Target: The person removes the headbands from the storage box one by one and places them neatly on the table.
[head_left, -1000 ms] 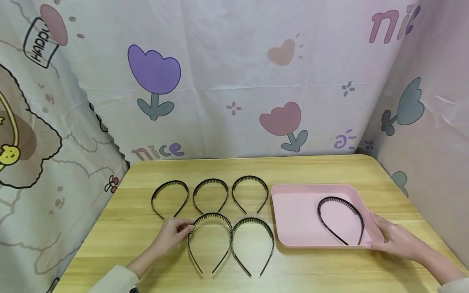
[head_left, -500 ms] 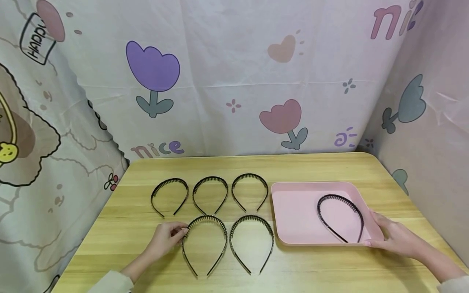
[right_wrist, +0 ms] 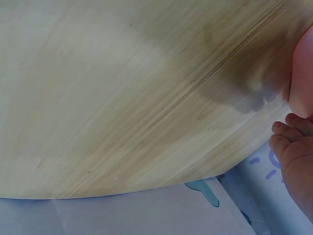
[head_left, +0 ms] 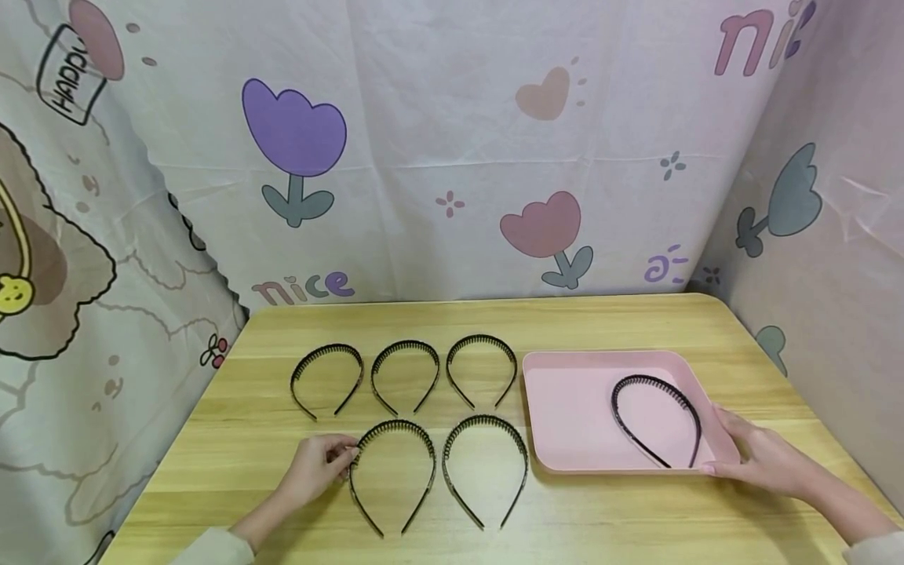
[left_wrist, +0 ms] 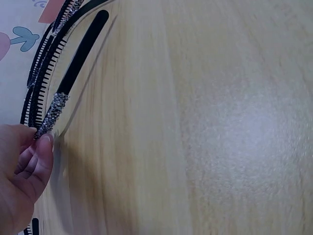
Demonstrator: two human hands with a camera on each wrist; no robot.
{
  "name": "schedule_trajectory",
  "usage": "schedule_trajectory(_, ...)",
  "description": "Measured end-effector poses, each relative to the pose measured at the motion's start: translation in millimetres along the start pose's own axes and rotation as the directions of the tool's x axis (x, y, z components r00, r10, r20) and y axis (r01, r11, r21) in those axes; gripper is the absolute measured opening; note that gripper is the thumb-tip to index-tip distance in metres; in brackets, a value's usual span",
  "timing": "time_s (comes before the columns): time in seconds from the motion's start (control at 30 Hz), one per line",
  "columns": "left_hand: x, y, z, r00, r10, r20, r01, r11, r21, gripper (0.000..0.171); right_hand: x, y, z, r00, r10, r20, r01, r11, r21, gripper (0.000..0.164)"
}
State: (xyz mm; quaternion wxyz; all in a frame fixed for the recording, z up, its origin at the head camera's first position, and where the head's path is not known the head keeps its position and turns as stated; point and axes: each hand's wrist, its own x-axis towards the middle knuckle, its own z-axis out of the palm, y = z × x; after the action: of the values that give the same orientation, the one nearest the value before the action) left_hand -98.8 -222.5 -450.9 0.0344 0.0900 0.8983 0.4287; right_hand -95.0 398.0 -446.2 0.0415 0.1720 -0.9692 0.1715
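Note:
My left hand (head_left: 315,468) pinches the left side of a black toothed headband (head_left: 393,424) between thumb and fingers. In the left wrist view, that headband (left_wrist: 78,61) has a glittery section by the fingertips and a smooth black end. Just right of it lies a similar headband (head_left: 485,420), apart from it. My right hand (head_left: 766,463) grips the pink tray (head_left: 565,416) at its front right corner, thumb at the front rim. One headband (head_left: 650,380) lies inside the tray's right half. The right wrist view catches only part of the hand (right_wrist: 298,154) and the tray (right_wrist: 303,73).
Behind the front pair, three more headbands form a row: a left one (head_left: 329,348), a middle one (head_left: 406,344) and a right one (head_left: 482,339) near the tray. The wooden table (head_left: 600,326) ends at a printed cloth backdrop (head_left: 424,94).
My left hand has drawn its headband left and slightly toward me, so it no longer overlaps the one beside it. The right hand and tray stay in place; the head view shifted slightly.

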Motion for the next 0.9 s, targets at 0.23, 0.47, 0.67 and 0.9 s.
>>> schedule_trajectory(0.23,-0.4,-1.5,-0.7,1.0,0.002,-0.007,-0.002,1.0,-0.001,0.019,2.5,-0.5,-1.3,1.0,-0.002,-0.017,0.002,1.0,-0.006,0.092)
schedule_trajectory(0.47,-0.4,-6.1,1.0,1.0,-0.008,0.012,0.008,1.0,0.008,0.019,1.7,0.4,0.0,1.0,0.003,0.001,-0.004,1.0,0.008,0.092)
schedule_trajectory(0.67,0.6,-3.7,2.4,0.999,-0.022,-0.027,0.023,0.999,0.025,0.022,0.2,1.6,0.8,0.999,0.021,0.025,-0.022,0.999,0.028,0.092)
schedule_trajectory(0.9,3.3,1.9,4.1,0.976,0.024,-0.216,0.008,0.989,0.147,0.016,-0.8,2.5,0.9,1.0,0.007,0.013,-0.007,1.0,0.006,0.093)
